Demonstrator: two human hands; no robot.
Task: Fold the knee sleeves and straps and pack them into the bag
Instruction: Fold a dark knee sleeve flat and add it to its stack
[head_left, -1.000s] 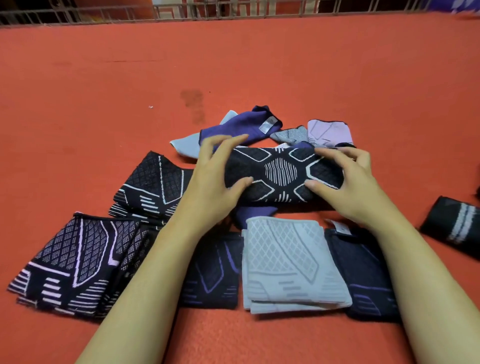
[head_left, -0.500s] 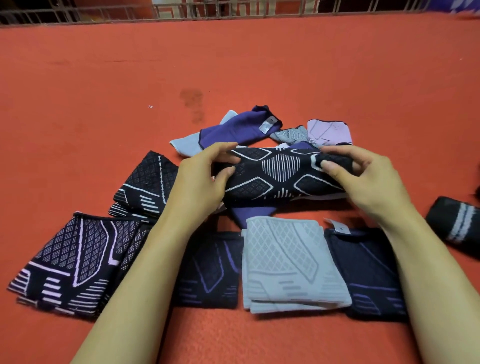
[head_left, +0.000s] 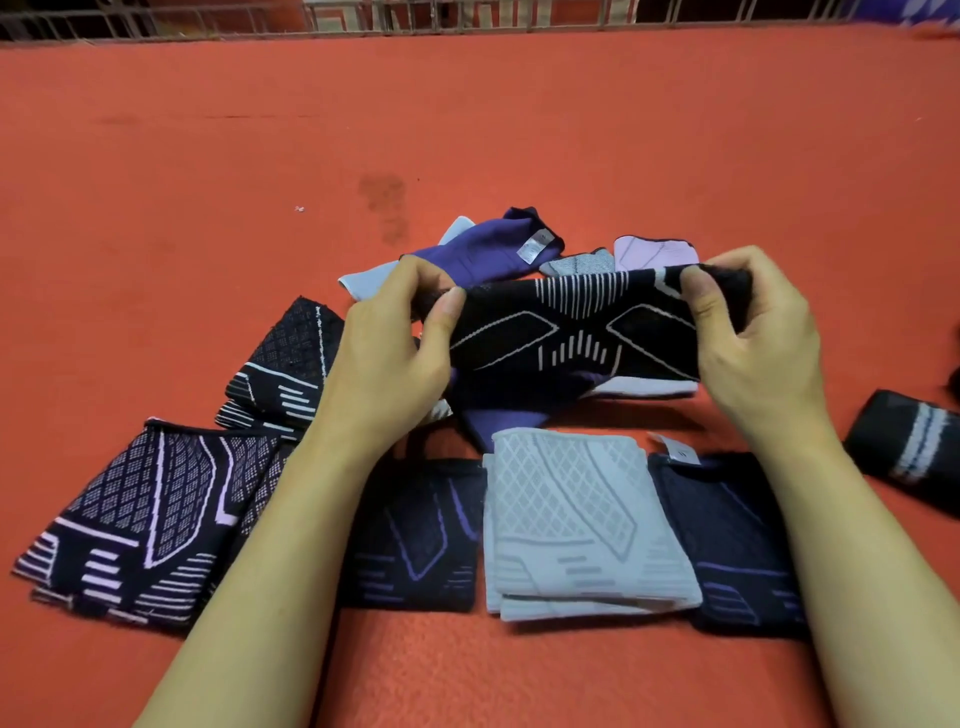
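Starting at the far left, I see a folded black sleeve with pale lines (head_left: 130, 525) lying flat on the red worktop (head_left: 467, 114). Just behind it, a second black patterned sleeve (head_left: 283, 364) lies partly under my left forearm. My left hand (head_left: 387, 348) comes next, fingers (head_left: 415, 275) and thumb curled to pinch the left end of a black sleeve with white lines (head_left: 566, 332). I hold that sleeve stretched out between both hands, raised above the heap at the middle of the worktop. Behind it lies a purple sleeve (head_left: 488, 247) with a small white label, a pale grey edge poking out at its left, and to the right of it a grey piece (head_left: 576, 264) and a lilac piece (head_left: 654, 253), both partly hidden by the held sleeve. Under the held sleeve, more purple and white fabric shows; I cannot tell which pieces it belongs to. Nearer to me, a row of folded sleeves lies side by side: a dark one with purple lines (head_left: 415, 540), a light grey one (head_left: 576, 525) touching it, then another dark one (head_left: 737, 545) partly under my right forearm. My right hand (head_left: 753, 343) pinches the right end of the held sleeve, thumb in front and fingers wrapped over the top edge. Far right, apart from the rest, sits a black piece with pale stripes (head_left: 906, 449).
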